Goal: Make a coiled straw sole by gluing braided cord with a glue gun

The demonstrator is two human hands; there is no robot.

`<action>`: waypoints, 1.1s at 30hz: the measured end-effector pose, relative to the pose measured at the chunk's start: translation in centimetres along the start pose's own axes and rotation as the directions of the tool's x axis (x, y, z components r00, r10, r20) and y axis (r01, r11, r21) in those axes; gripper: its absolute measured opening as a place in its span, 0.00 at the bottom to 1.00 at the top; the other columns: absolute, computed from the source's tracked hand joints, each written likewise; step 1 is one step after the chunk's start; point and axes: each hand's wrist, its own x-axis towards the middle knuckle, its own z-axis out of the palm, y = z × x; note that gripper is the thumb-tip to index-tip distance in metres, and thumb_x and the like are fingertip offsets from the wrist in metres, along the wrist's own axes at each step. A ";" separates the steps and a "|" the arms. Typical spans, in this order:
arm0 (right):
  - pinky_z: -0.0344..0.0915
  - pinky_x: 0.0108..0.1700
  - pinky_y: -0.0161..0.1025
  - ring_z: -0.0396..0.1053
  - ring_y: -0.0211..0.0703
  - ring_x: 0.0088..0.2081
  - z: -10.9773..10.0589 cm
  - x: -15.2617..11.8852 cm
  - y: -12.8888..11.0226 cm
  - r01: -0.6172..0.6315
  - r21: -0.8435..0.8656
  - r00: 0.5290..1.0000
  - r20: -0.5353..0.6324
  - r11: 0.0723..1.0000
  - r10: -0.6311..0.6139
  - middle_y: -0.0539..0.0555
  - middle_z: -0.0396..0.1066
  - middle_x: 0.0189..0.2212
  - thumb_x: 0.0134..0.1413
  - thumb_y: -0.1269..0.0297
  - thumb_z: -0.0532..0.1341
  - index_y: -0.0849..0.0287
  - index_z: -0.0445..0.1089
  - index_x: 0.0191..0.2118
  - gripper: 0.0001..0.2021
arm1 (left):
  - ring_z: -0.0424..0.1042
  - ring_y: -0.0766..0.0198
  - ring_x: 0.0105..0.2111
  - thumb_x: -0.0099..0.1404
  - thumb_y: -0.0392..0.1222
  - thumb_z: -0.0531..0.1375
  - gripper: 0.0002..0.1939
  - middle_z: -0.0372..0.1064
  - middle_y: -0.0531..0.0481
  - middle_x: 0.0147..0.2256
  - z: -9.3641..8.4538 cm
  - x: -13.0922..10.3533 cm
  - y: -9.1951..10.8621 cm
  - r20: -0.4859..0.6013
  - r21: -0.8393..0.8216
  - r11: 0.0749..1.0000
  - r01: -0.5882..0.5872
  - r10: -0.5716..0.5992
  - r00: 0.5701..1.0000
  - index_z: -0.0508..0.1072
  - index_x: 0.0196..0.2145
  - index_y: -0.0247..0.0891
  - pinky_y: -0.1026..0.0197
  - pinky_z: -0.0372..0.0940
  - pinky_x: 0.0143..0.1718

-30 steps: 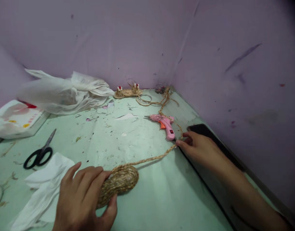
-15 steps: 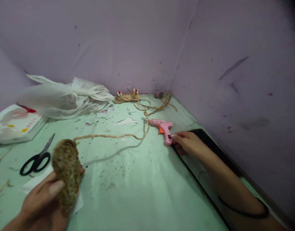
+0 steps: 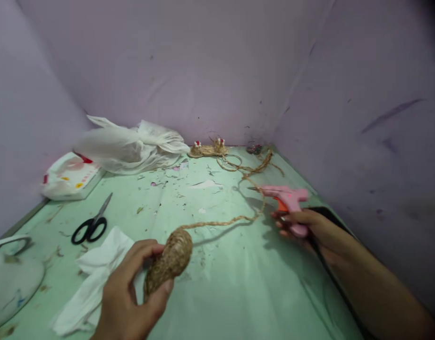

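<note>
My left hand (image 3: 132, 288) is closed around an elongated, rounded brown piece that looks wrapped in jute twine (image 3: 173, 255), held tilted above the table. A loose jute cord (image 3: 217, 223) runs from its top toward the right, then back to a braided cord bundle (image 3: 261, 165). My right hand (image 3: 305, 229) grips a pink hot glue gun (image 3: 288, 194) by the handle, its nozzle pointing left close to the loose cord. An orange trigger (image 3: 280, 204) shows under the barrel. Below my left hand lies a crumpled white tissue (image 3: 104, 259).
Black-handled scissors (image 3: 93, 226) lie at the left. Farther back are a white packet (image 3: 79, 177), a tied white plastic bag (image 3: 132, 146) and a straw-coloured piece with red-and-white decorations (image 3: 208, 150). A dark flat object (image 3: 325, 215) sits beside the right wall. A whitish rounded object (image 3: 15, 283) shows lower left.
My right hand has taken hold of the glue gun and lifted it from the table. My left hand has turned the twine-wrapped piece and moved right in view. The camera view has shifted left.
</note>
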 end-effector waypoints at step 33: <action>0.52 0.25 0.35 0.53 0.32 0.21 0.5 -7.6 5.0 0.434 0.019 0.656 0.678 0.900 -0.331 0.51 0.62 0.31 0.57 0.47 0.52 0.55 0.69 0.47 0.20 | 0.65 0.50 0.40 0.50 0.32 0.62 0.25 0.64 0.40 0.40 0.3 0.2 -0.8 -0.055 0.277 0.793 -0.542 0.577 0.815 0.65 0.47 0.35 0.43 0.62 0.43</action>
